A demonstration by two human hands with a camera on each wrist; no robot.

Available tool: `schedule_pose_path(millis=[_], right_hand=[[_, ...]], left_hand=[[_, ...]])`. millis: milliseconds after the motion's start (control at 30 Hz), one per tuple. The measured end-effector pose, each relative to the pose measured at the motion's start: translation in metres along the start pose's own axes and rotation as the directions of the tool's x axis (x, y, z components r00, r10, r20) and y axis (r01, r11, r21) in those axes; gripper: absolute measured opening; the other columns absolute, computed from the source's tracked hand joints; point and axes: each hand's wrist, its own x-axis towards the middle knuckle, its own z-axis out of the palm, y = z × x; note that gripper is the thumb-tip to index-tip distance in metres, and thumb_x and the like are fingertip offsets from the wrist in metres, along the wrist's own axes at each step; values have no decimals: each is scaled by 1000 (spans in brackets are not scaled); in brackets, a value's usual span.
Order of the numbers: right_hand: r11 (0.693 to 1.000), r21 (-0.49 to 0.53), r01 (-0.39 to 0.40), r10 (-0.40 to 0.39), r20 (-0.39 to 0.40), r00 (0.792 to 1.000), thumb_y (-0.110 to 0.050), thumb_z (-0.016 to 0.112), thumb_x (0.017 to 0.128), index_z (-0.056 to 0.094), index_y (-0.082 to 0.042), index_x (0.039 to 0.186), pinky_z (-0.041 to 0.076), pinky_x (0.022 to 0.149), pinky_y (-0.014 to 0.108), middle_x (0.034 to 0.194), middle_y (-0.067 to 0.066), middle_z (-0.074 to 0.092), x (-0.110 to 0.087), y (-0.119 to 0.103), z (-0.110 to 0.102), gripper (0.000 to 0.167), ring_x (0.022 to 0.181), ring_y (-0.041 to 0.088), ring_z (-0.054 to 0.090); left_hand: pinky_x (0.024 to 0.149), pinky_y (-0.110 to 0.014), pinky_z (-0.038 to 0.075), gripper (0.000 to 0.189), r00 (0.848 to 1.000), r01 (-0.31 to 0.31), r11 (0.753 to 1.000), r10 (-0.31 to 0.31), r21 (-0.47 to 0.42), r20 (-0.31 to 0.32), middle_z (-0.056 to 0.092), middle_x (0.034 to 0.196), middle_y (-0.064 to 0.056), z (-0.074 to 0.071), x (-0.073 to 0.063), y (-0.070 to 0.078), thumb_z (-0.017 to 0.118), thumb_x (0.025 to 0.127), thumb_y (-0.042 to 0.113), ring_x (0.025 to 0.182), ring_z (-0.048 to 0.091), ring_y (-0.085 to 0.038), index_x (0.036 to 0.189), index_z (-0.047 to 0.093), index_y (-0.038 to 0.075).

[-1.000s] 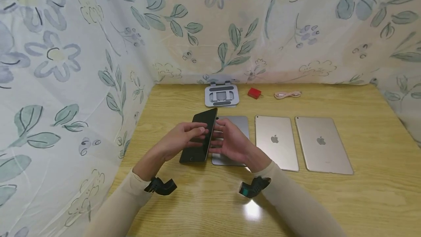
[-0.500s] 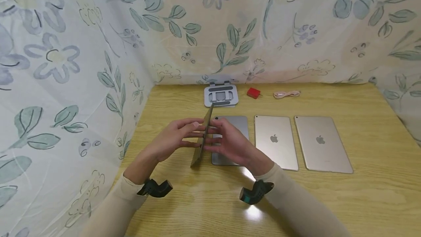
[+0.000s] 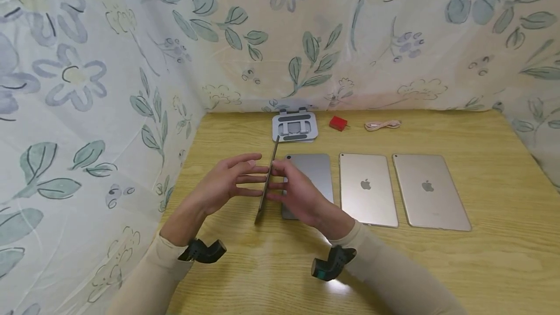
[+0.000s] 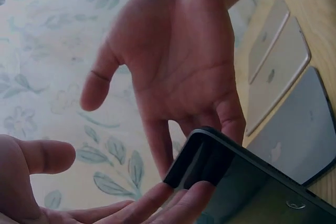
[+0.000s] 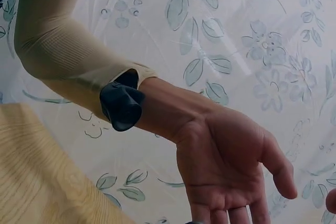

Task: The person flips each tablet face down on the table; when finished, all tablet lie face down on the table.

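Note:
A thin tablet [image 3: 261,206] stands nearly on its long edge, seen edge-on from the head. On its left side my left hand [image 3: 224,183] touches it with straight, spread fingers. From the other side my right hand [image 3: 301,192] meets it, fingers extended and thumb near the upper part. The left wrist view shows the tablet's dark glossy screen [image 4: 257,187], with left fingertips against it and the right hand's fingers behind it. A grey tablet [image 3: 318,169] lies face down just to the right, partly covered by my right hand.
Two gold tablets [image 3: 366,205] lie face down further right. Along the back of the wooden table [image 3: 245,276] are a grey folding stand [image 3: 297,118], a red charger plug [image 3: 338,123] and a coiled pink cable [image 3: 381,125]. Floral cloth [image 3: 245,62] hangs behind and at the left.
The tablet has turned from leaning with its dark screen showing to nearly upright and edge-on. Both hands have shifted slightly left, fingers still against its two faces.

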Motion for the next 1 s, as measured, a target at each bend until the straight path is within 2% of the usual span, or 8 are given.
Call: schedule_pose_path(millis=[133,300,533,733,800,900,1000], right_hand=[[1000,-16,5,-6,-24,1000,-43,43,112,42,-6,143,49,115,51,146,14,34,4,-1,8,49,126,33,42],[1000,-10,-1,1,-21,1000,-41,45,112,44,-6,144,46,122,57,148,13,33,11,-3,15,48,133,37,42],[1000,14,-6,6,-9,1000,-40,42,113,30,-4,168,44,124,57,157,18,31,18,2,19,67,133,36,43],[999,34,2,-1,-28,1000,-39,42,114,31,-5,170,48,122,57,154,18,34,24,8,22,66,127,33,45],[999,35,0,1,-25,1000,-37,42,113,33,-6,169,48,122,58,158,18,34,26,10,22,65,126,33,46],[999,42,-20,20,-1,1000,-36,40,114,37,-8,169,44,125,61,157,18,34,27,13,19,62,129,35,44],[997,48,-55,54,22,998,-35,37,113,40,-7,168,36,128,66,157,21,34,30,24,11,61,138,40,41]], left_hand=[[107,-52,63,56,1000,-9,999,9,-48,-1,52,163,-27,-8,-2,-2,48,116,20,151,54,-42,169,38,6],[108,-53,63,57,1000,-17,999,17,-38,-3,51,165,-26,-20,-4,-4,47,116,20,151,53,-42,170,36,6],[107,-52,63,57,999,4,999,-5,-48,-32,48,164,-31,-34,-3,-7,42,118,22,146,57,-42,171,30,4],[105,-44,64,65,997,30,999,-33,-45,-75,44,166,-31,-35,-5,-5,44,117,25,148,53,-49,174,21,6],[104,-43,64,66,995,41,998,-44,-38,-88,43,166,-30,-35,-6,-4,44,117,24,149,52,-49,175,20,6],[103,-42,65,65,993,54,998,-57,-30,-100,42,166,-30,-38,-6,-4,44,117,25,147,53,-46,174,20,6],[101,-40,65,65,993,67,997,-70,-30,-98,41,164,-29,-44,-3,-8,43,117,28,144,53,-43,174,20,5]])
